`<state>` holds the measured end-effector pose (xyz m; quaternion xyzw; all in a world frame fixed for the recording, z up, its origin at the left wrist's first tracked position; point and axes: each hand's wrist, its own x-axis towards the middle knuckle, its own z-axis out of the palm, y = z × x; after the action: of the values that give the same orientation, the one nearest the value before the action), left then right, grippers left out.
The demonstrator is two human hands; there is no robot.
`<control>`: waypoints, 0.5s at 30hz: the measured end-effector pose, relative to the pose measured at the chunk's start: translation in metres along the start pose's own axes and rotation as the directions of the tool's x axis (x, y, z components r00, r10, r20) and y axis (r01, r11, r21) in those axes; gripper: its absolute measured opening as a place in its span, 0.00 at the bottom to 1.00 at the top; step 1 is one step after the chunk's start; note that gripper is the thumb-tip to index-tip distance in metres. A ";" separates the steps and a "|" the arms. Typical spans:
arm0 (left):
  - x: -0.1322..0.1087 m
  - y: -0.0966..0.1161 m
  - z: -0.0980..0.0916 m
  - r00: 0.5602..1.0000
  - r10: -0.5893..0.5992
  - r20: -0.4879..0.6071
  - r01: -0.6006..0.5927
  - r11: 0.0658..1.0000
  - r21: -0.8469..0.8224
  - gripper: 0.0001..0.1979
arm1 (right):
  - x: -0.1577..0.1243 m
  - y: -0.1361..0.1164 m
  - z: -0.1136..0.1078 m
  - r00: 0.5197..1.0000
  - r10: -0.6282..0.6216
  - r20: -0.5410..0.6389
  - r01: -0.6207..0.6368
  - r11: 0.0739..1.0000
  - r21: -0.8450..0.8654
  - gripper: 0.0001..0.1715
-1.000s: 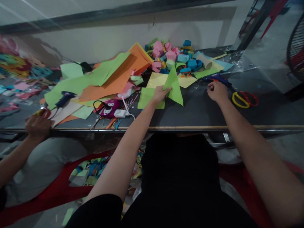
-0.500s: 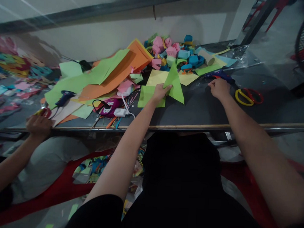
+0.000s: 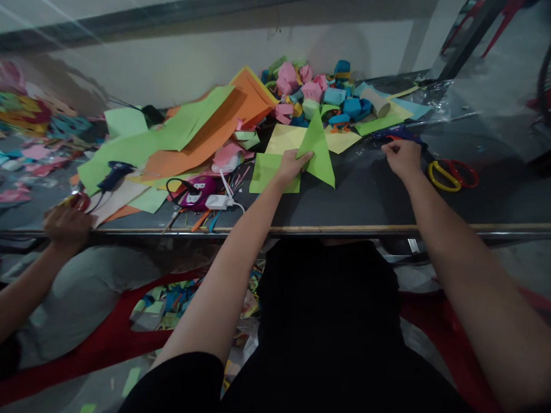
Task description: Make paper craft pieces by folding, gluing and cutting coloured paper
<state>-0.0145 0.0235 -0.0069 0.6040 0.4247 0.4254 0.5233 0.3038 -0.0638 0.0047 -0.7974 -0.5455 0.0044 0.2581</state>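
Observation:
My left hand pinches a bright green folded paper triangle, which stands up with its point toward the back. Under and beside it lie a green paper square and pale yellow sheets. My right hand is closed, fingertips pinched together, just in front of a dark blue glue gun on the tabletop. Whatever those fingertips hold, if anything, is too small to make out. Beside that wrist lie scissors with yellow and red handles.
Small folded paper pieces are heaped at the back, near a cardboard tube. Orange sheets and a purple power strip lie left. A co-worker's hand holds red-and-yellow-handled scissors near another glue gun.
My right hand has shifted slightly to the right, still pinched. My left hand keeps its hold on the green triangle, nearly unmoved.

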 end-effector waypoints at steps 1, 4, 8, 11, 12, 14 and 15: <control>0.001 -0.001 0.000 1.000 0.002 0.001 -0.002 1.000 0.003 0.17 | -0.002 -0.001 -0.001 1.000 -0.015 -0.002 0.015 1.000 -0.004 0.19; 0.003 -0.004 -0.001 1.000 0.008 0.004 -0.008 1.000 0.008 0.18 | -0.006 -0.004 -0.001 0.999 -0.037 0.006 0.038 0.999 -0.027 0.19; 0.004 -0.006 -0.002 1.000 0.016 0.008 -0.016 1.000 0.006 0.19 | -0.005 -0.007 0.001 1.000 -0.009 -0.006 0.009 0.997 -0.078 0.17; 0.003 -0.003 -0.001 1.000 0.014 0.016 -0.014 1.000 0.008 0.18 | -0.003 -0.008 0.002 0.999 -0.038 0.021 0.040 0.994 -0.099 0.16; 0.002 -0.002 -0.001 1.000 0.012 0.017 -0.012 1.000 0.007 0.18 | -0.002 -0.008 0.003 0.998 -0.049 0.032 0.052 0.994 -0.098 0.16; 0.001 0.000 -0.001 1.000 0.006 0.014 -0.006 1.000 0.003 0.18 | -0.001 -0.007 0.004 0.997 -0.060 0.041 0.064 0.994 -0.091 0.17; 0.000 0.001 -0.001 1.000 0.002 0.011 -0.002 1.000 0.000 0.18 | 0.000 -0.006 0.004 0.997 -0.059 0.043 0.063 0.994 -0.087 0.17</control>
<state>-0.0150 0.0237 -0.0057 0.6068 0.4210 0.4227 0.5253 0.2969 -0.0604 0.0036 -0.7907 -0.5743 -0.0115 0.2118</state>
